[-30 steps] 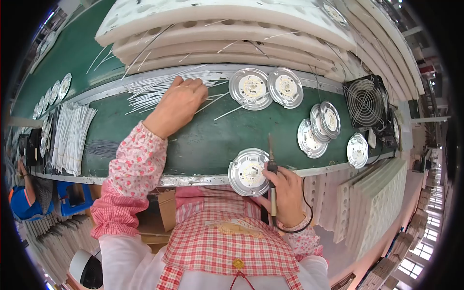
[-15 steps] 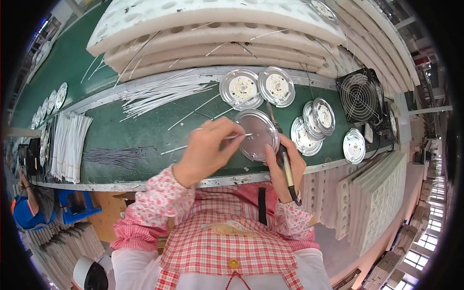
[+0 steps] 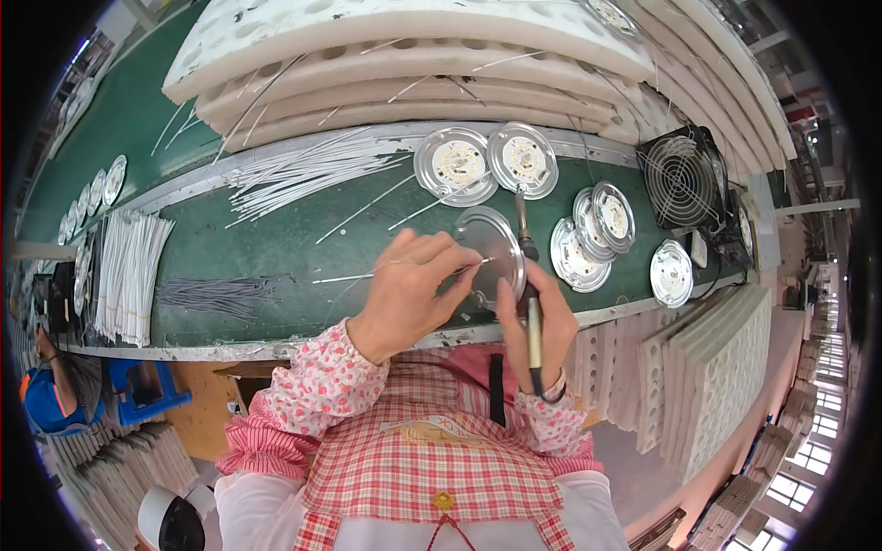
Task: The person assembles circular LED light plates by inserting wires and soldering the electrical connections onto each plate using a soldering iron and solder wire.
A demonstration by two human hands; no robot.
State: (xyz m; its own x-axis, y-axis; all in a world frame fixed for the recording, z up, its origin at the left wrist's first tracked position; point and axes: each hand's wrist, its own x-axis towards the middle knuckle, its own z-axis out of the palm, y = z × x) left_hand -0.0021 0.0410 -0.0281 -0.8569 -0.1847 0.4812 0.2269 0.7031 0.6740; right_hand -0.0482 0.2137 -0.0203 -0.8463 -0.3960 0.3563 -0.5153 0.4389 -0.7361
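My left hand (image 3: 409, 289) pinches a thin white wire (image 3: 344, 278) whose tail reaches out to the left over the bench. Its fingertips are at the middle of a round metal lamp plate (image 3: 493, 241); whether the wire passes through the plate I cannot tell. My right hand (image 3: 544, 317) grips that plate by its lower right edge, plain side towards me and tilted. The same hand also holds a soldering iron (image 3: 534, 335), its tip pointing away behind the plate. Beyond them lie two LED lamp plates (image 3: 457, 167) with their light boards facing up.
Loose white wires (image 3: 308, 174), a bundle of white wires (image 3: 131, 280) and dark wires (image 3: 216, 296) lie on the green bench (image 3: 211, 243). More lamp plates (image 3: 581, 257) and a fan (image 3: 682, 184) are at right. Foam trays (image 3: 404, 46) are stacked behind. A person (image 3: 57, 399) is far left.
The lamp plate has turned more edge-on. My left hand has moved slightly right and lower, closer to the plate. The soldering iron has become more upright in my right hand.
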